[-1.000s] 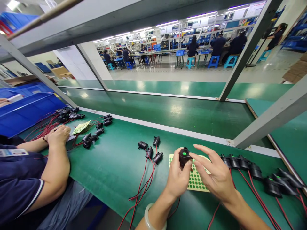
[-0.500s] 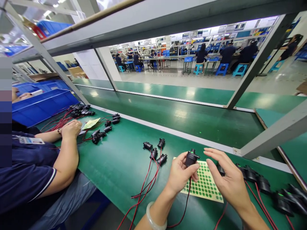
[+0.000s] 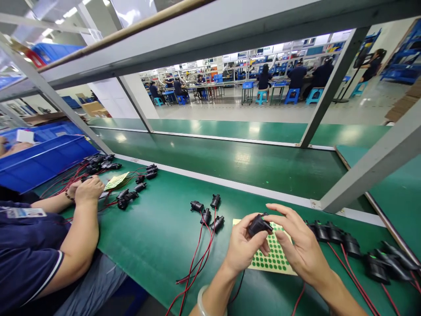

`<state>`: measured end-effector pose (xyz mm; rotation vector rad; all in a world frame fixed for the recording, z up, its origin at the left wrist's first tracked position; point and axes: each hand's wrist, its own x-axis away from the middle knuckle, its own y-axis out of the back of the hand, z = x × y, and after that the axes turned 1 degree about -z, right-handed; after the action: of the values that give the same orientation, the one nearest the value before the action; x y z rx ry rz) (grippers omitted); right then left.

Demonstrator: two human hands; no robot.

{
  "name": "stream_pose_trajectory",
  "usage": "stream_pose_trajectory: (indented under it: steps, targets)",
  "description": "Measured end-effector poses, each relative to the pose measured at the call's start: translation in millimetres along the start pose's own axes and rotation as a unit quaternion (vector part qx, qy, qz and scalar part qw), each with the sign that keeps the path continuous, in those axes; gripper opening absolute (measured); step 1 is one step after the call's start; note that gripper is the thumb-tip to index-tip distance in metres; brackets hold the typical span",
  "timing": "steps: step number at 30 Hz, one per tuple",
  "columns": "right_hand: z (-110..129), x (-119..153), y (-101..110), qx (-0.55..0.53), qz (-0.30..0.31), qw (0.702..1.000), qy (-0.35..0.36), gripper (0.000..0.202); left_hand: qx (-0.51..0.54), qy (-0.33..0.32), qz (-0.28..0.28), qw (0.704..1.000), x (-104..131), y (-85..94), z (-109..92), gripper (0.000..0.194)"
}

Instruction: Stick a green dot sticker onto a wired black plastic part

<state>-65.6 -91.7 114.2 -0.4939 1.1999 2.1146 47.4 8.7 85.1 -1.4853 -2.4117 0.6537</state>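
A black cylindrical part with a wire is held tilted between the thumb and fingers of my left hand. My right hand is beside it, thumb and fingers apart, with a fingertip at the part's upper side near a small green spot. Below both hands lies a pale yellow sheet with rows of green dots, partly covered by them. Several black parts with red and black wires lie left of my hands. More black parts lie at the right, some partly behind my right hand.
At the left, a person's arm rests on the green table, near another dotted sheet, black parts and a blue bin. Grey frame posts rise at the table's far edge. People sit at benches beyond.
My left hand has tipped the black part over to the right. My right hand has moved in close, bringing a fingertip to the part. The camera view has shifted slightly.
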Motion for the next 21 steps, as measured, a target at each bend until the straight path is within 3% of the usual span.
stream_pose_trajectory:
  steps: [8, 17, 21]
  targets:
    - [8.9, -2.2, 9.6, -0.023, -0.058, 0.998, -0.020, 0.016, 0.002, -0.096, -0.001, 0.995, 5.2, 2.7, -2.7, 0.038]
    - [17.7, -3.1, 11.3, -0.026, -0.056, 0.998, 0.000, 0.018, -0.021, -0.094, 0.002, 0.995, 7.2, -1.7, -4.8, 0.036]
    - [22.8, -1.1, 12.6, -0.020, -0.056, 0.997, 0.055, 0.021, -0.029, -0.092, -0.006, 0.995, 8.4, -2.0, -5.1, 0.037]
